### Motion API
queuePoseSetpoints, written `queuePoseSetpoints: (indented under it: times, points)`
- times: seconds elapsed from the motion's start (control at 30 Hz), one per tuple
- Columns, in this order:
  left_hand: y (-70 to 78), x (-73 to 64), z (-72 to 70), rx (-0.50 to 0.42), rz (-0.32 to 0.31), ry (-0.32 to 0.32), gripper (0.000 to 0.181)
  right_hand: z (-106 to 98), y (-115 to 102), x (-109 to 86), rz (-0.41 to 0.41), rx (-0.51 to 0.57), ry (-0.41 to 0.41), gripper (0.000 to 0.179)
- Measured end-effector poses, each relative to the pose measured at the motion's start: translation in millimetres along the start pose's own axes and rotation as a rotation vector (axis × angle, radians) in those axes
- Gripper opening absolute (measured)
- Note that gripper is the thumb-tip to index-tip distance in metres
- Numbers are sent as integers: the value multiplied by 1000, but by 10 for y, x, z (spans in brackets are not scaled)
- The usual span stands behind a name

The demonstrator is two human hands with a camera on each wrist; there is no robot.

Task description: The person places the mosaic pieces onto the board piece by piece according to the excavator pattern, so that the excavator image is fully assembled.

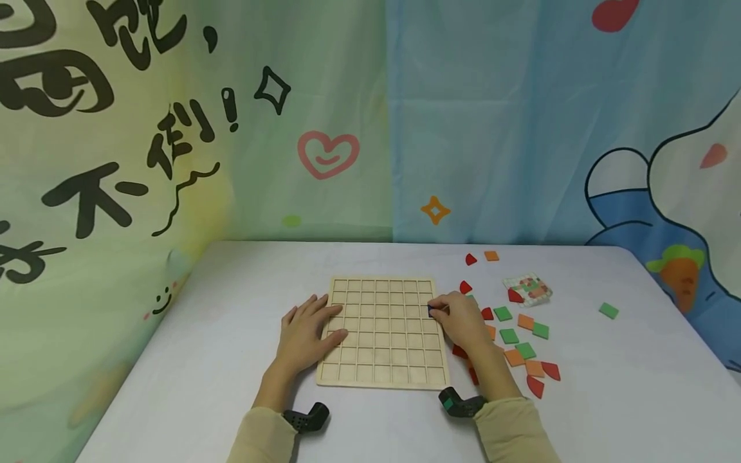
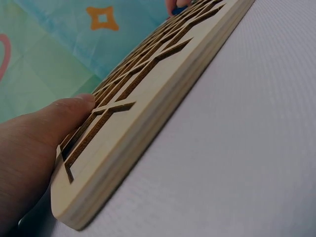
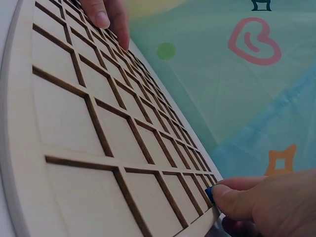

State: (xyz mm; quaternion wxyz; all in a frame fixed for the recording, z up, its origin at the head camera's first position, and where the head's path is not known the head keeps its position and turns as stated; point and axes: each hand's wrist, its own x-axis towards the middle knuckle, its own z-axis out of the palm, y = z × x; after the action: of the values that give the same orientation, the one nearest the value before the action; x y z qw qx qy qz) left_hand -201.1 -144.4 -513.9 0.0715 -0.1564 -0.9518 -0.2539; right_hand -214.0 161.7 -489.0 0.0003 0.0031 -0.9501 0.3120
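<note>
Pinched between thumb and fingertips of the right hand (image 1: 463, 319), a small dark-blue piece (image 1: 430, 311), below and right of the middle of the frame in the head view, at the right edge of a pale wooden grid board (image 1: 382, 387). Cannot tell from any view whether touching the wood or just above. In the right wrist view, visible at the lower right, near the rim. Lying flat at the lower middle of the head view, on a white table (image 1: 173, 386). Across the left edge of the board, the left hand (image 1: 307, 334), relaxed, with fingers and thumb spread over the wood.

Scattered right of the board, partly hidden behind the right hand and forearm: red pieces (image 1: 535, 386), orange squares (image 1: 513, 357) and green squares (image 1: 525, 350). Higher among these, a patterned card (image 1: 539, 291) with one red piece on top. Farther off toward the right of the frame, a lone green square (image 1: 608, 310).

At the lower edge, beige sleeves (image 1: 263, 437) and black wrist devices (image 1: 309, 419). Behind everything, across the upper frame, a printed curtain (image 1: 463, 128), yellow-green to blue, with black characters at upper left.
</note>
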Motion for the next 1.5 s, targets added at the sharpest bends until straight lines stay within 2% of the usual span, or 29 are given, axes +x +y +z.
queuePoseSetpoints:
  times: [0.2,0.37,0.67,0.9,1.13,1.4,1.5]
  points:
    - [8,9,-14,3,12,16,54,-6,-13,13,-10,-27,-5,24]
    - [8,5,-14,-8,-4,-2,55,-16,-6,3,-25,-62,0,23]
    - [9,4,4,-13,0,3,54,-56,-13,-24,-3,-103,13,19]
    - [20,-8,-3,-11,18,25,54,-77,-20,-31,22,-83,5,16]
    - [40,-7,-15,-30,8,23,54,-121,24,-8,-1,-32,9,22]
    - [53,-12,-9,-16,3,24,53,-212,114,4,61,-29,27,27]
    - [58,-23,-7,-9,11,34,53,-253,164,3,62,-9,30,27]
